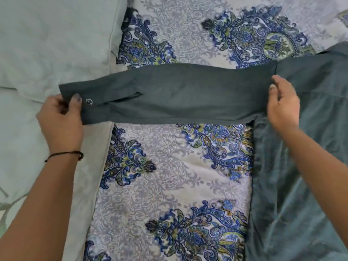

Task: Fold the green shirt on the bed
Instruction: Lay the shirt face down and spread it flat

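Note:
The dark green shirt [301, 166] lies along the right side of the bed. Its long sleeve [178, 95] is stretched out flat to the left across the patterned bedspread. My left hand [62, 117] pinches the buttoned cuff [82, 102] at the sleeve's left end, thumb on top. My right hand [282, 104] grips the fabric where the sleeve joins the shirt body, near the shoulder seam. The shirt's right part runs out of the frame.
The bedspread [169, 176] has a blue and grey floral print. Pale green pillows [52, 38] lie at the left, the sleeve's cuff reaching over their edge. A black thread band circles my left wrist [66, 155].

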